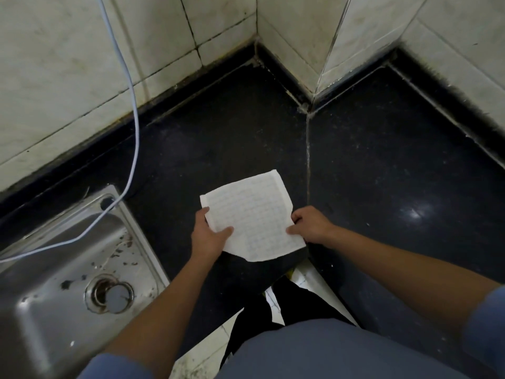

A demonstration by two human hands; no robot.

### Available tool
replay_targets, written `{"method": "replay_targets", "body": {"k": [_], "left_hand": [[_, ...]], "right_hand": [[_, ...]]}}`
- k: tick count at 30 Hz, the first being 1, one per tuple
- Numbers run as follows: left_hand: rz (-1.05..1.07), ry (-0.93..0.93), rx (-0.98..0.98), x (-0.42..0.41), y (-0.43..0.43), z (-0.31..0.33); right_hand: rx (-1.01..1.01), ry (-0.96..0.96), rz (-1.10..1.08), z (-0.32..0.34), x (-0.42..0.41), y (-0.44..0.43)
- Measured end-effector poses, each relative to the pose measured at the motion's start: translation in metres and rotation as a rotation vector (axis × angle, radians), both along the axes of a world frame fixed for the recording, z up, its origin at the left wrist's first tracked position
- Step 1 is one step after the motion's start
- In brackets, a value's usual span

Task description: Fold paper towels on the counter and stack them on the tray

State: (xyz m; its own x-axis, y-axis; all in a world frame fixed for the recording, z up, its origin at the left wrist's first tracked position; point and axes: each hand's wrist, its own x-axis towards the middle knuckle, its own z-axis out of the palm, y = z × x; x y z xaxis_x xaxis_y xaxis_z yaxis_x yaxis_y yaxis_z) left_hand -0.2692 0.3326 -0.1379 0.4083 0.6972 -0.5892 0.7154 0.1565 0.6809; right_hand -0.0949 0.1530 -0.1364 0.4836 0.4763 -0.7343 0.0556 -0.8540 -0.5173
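A white embossed paper towel (252, 214) lies spread over the front part of the black counter (232, 138), its near edge hanging past the counter's corner. My left hand (209, 233) pinches the towel's left edge, thumb on top. My right hand (310, 224) pinches its right edge the same way. No tray is in view.
A stainless steel sink (71, 272) with a dirty drain sits at the left. A white cable (134, 110) hangs down the tiled wall (68, 64) into the sink. Tiled walls form a corner and a jutting pillar (308, 36) behind the counter.
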Motion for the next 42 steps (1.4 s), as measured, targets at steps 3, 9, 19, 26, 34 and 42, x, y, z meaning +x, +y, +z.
{"method": "replay_targets", "body": {"k": [3, 9, 19, 26, 34, 42], "left_hand": [[-0.053, 0.071, 0.136, -0.018, -0.010, -0.002], [-0.195, 0.184, 0.247, -0.036, 0.015, 0.002], [-0.933, 0.436, 0.603, -0.021, 0.025, -0.006], [-0.922, 0.514, 0.640, -0.017, 0.045, 0.009], [-1.175, 0.230, 0.597, -0.060, -0.045, 0.002], [-1.170, 0.255, 0.638, -0.076, -0.058, -0.013]], "right_hand": [[0.033, -0.075, 0.017, 0.004, 0.004, 0.007], [-0.140, -0.127, 0.217, 0.008, 0.001, 0.003], [-0.081, -0.667, 1.006, -0.007, -0.001, 0.056], [-0.134, -0.746, 0.891, 0.007, 0.004, 0.059], [-0.011, -0.690, 1.190, -0.004, -0.057, -0.008], [-0.011, -0.686, 1.214, -0.012, -0.064, -0.028]]}}
